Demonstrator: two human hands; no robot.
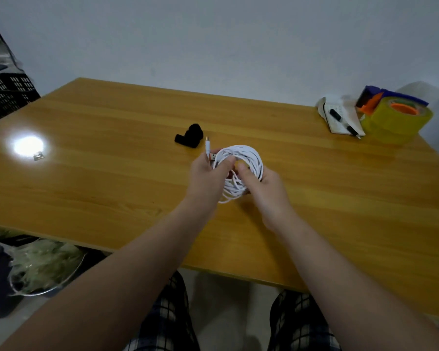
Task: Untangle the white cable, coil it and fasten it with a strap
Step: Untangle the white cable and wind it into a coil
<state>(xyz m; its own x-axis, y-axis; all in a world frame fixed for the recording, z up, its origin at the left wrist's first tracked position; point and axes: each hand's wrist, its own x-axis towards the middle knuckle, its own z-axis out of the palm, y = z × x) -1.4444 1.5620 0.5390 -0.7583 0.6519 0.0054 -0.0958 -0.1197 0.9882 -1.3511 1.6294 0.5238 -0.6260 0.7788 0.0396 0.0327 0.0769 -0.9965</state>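
The white cable (pixel 243 158) is wound into a round coil, held just above the middle of the wooden table (pixel 112 173). My left hand (pixel 208 173) grips the coil's left side, thumb over the strands. Two plug ends (pixel 208 148) stick up past its fingers. My right hand (pixel 261 183) holds the coil's near right side, thumb pressed on the loops. A black strap (pixel 190 136), loosely rolled, lies on the table just beyond and left of the coil, apart from both hands.
At the back right stand a yellow tape roll (pixel 395 122) in an orange and blue dispenser and a notebook (pixel 340 117) with a black pen on it. A small shiny object (pixel 38 156) lies at the far left. Black crates stand left of the table.
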